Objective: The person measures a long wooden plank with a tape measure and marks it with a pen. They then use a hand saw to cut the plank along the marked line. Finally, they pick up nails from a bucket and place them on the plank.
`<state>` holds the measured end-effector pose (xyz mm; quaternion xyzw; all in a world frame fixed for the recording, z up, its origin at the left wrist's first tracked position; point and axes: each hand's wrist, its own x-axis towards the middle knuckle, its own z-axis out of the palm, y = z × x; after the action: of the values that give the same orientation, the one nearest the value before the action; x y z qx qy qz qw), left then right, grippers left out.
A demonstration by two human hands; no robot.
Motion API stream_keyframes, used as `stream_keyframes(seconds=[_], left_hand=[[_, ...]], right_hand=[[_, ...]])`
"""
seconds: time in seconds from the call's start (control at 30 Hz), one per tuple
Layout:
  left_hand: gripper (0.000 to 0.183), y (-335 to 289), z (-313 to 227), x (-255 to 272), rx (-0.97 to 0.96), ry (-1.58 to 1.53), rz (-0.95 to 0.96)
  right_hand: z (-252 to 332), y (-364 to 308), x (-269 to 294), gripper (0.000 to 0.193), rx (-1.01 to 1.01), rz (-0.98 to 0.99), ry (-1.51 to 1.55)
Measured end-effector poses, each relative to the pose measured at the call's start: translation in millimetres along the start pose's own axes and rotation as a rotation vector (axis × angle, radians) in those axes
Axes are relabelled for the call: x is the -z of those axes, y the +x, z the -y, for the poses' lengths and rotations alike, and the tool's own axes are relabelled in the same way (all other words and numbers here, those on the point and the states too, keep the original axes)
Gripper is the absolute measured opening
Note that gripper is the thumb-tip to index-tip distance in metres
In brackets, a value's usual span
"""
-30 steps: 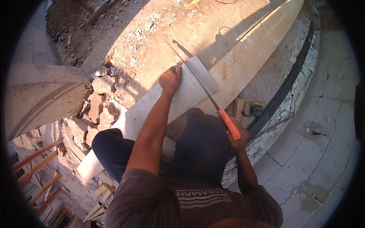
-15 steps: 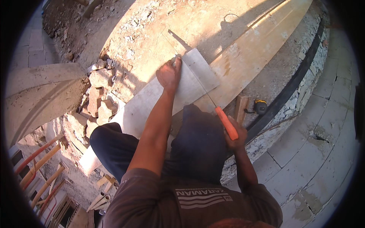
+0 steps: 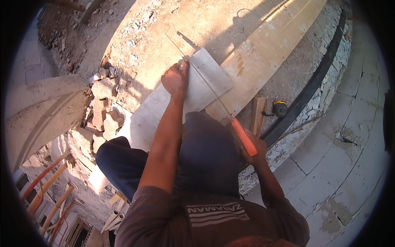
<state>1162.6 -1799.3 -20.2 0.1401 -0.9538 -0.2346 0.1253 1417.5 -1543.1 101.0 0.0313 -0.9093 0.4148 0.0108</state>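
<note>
Shirt print: pale lettering above wavy stripes runs across the chest of your dark shirt (image 3: 263, 224), upside down from this view.
Other writing: the yellow-and-black tape measure (image 3: 280, 108) is too small for you to make out any marking on it.
Saw: the orange-handled saw (image 3: 244, 138) slants across the pale board (image 3: 154, 115), its thin blade seen nearly edge-on and its tip out past the board's far edge.
Right hand: your right hand (image 3: 255, 149) grasps the orange handle, fingers wrapped round it.
Left hand: your left hand (image 3: 175, 81) grasps the board's far edge, fingers bent over it and thumb just beside the blade.
Board: it lies aslant in front of you, its squared end near the long tan plank (image 3: 265, 57).
In the way: your knee (image 3: 207, 131) and left forearm hide parts of the board; the saw handle sits just beside that knee.
Right side: a short wood block (image 3: 258, 115) stands near the tape measure, with a black strip (image 3: 319, 78) and grey paving (image 3: 333, 144) beyond.
Left side: broken blocks (image 3: 105, 88) lie beside a curved concrete piece (image 3: 45, 111); pipes (image 3: 110, 222) lie lower down.
</note>
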Motion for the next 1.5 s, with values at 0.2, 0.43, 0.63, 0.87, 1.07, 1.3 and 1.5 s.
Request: stream_keyframes(seconds=[0.2,0.43,0.63,0.87,1.07,1.3,1.5], left_hand=[[0.05,-3,-1,-1,-0.016,0.019,-0.024],[0.05,1,5,0,-0.055,-0.017,-0.036],[0.046,-4,2,4,-0.036,0.052,0.129],[0.091,12,16,53,-0.272,0.045,0.643],[0.094,16,9,53,-0.174,0.113,0.701],[0.086,11,7,57,-0.189,0.161,0.662],[0.083,9,4,61,-0.194,0.209,0.659]], right_hand=[[17,-5,14,0.054,-0.068,0.114,0.022],[12,23,-10,0.051,0.0,-0.016,0.044],[33,-13,28,0.049,0.026,-0.009,0.096],[-5,76,-64,0.049,-0.021,-0.045,0.414],[21,-13,20,0.051,-0.006,0.01,-0.006],[40,8,15,0.05,-0.067,0.006,0.122],[15,66,-43,0.055,-0.056,0.016,0.288]])
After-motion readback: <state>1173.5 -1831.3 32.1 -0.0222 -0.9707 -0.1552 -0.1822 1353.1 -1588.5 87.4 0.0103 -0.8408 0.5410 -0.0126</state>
